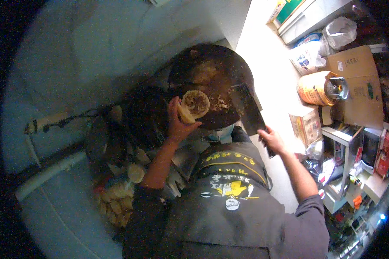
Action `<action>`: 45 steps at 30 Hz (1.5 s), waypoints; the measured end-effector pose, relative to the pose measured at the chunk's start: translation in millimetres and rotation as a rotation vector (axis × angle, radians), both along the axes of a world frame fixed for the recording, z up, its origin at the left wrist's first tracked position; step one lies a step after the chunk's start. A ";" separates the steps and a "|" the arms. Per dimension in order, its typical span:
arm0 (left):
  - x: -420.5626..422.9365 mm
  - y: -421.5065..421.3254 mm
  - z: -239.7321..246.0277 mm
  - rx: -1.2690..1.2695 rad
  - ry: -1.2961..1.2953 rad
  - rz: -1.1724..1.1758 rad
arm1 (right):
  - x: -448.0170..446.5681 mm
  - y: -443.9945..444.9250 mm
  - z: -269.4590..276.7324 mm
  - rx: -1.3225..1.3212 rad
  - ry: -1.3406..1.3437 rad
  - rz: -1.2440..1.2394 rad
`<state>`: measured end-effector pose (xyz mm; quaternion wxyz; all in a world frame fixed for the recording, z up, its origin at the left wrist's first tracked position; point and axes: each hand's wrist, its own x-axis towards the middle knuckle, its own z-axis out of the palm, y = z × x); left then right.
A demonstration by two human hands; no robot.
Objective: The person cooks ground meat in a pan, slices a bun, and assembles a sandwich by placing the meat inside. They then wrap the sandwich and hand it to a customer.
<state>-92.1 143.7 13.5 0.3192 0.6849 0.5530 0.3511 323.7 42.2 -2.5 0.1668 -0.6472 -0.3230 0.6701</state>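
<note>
My left hand (178, 124) holds a split round bread bun (195, 104), its browned face turned up, over the near left part of a dark round chopping block (210, 71). In my right hand (272, 140) is the handle of a large cleaver (246, 105); its broad dark blade reaches over the right edge of the block. Small chopped bits (221, 104) lie on the block between the bun and the blade. A dark apron (227, 168) with yellow and white print covers my front.
Several pale bread pieces (118, 204) lie in a pile at the lower left. An orange gas cylinder (314, 88), cardboard boxes (306, 124) and plastic bags (339, 32) stand at the right. A tiled wall (116, 42) rises behind the block. Cables (74, 121) run along the left.
</note>
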 end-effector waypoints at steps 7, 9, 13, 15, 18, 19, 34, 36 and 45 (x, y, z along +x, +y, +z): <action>-3.7 -14.4 -23.0 0.011 0.048 -0.017 | -57.8 -11.2 6.2 0.065 0.012 0.012; -4.7 -15.1 -21.0 0.127 0.103 -0.031 | -53.9 -2.4 20.3 0.209 -0.228 0.152; -2.1 -3.6 -20.7 0.124 0.083 -0.032 | -34.4 48.0 68.3 0.572 -0.608 0.402; -0.7 -0.2 -22.1 0.125 0.048 -0.030 | -28.2 54.4 72.1 0.752 -0.726 0.511; 0.0 2.0 -28.9 0.131 -0.004 -0.017 | -33.1 49.8 83.2 0.689 -0.815 0.680; -0.1 0.6 -29.5 0.133 -0.003 -0.013 | -30.3 47.8 87.0 0.703 -0.787 0.694; 5.6 -9.0 -12.6 0.201 0.128 -0.027 | -68.0 -41.4 -12.9 0.094 0.116 -0.167; 7.2 -9.7 -10.5 0.176 0.124 -0.037 | -80.5 -54.2 -37.0 0.145 0.104 -0.194; 6.9 -15.4 -13.0 0.087 0.068 -0.012 | -133.5 -44.6 -18.6 0.068 0.110 -0.216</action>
